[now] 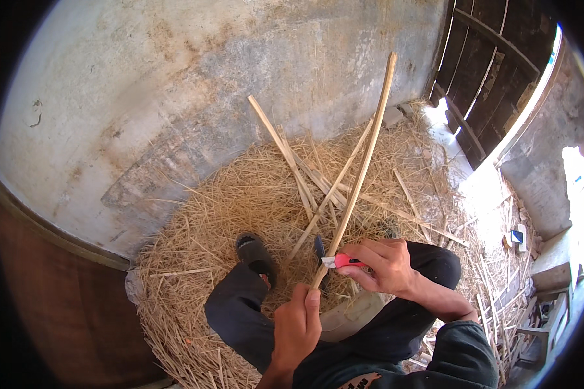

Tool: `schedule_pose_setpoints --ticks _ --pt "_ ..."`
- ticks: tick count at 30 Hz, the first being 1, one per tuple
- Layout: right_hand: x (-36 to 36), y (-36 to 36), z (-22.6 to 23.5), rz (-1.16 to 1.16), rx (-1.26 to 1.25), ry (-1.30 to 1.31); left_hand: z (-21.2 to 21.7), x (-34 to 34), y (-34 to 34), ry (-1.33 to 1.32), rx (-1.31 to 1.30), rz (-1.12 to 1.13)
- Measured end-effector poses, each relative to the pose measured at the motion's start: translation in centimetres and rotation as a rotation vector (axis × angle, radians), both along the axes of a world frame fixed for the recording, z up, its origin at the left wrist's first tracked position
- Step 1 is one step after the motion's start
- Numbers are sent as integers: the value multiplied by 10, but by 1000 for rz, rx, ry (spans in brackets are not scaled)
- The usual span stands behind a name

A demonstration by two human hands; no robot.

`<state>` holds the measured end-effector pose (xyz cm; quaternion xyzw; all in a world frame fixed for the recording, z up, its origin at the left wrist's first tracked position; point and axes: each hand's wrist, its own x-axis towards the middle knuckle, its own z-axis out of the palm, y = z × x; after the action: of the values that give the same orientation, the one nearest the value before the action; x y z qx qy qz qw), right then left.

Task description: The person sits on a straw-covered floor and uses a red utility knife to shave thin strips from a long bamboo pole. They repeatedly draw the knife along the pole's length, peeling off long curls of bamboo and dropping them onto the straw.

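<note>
A long pale strip of split bamboo or wood slants up and away from me. My left hand is closed around its near end, thumb lying along it. In my right hand is a knife with a red handle and a whitish band near the blade. The fingers are wrapped round the handle. Its dark blade lies across the strip, a little above my left hand; whether the edge bites into it cannot be seen.
Several more strips lie crossed on a thick litter of shavings. My legs are bent around the work, a dark sandal on one foot. Beyond stands a stained wall; a wooden door is at far right.
</note>
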<state>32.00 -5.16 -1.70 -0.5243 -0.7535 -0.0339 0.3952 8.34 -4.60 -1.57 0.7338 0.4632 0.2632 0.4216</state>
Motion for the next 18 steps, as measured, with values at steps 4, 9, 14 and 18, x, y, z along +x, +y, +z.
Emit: schedule_pose_setpoints --ticks 4,9,14,18 --pt "2 1 2 -17 14 -30 -7 3 -1 66 59 7" --pt "4 3 1 -46 51 -66 -8 6 0 114 109 3" --pt "3 1 8 -61 51 -104 -10 3 -3 142 120 14" --pt "19 7 1 -117 79 -58 -12 -2 -6 198 102 -9"
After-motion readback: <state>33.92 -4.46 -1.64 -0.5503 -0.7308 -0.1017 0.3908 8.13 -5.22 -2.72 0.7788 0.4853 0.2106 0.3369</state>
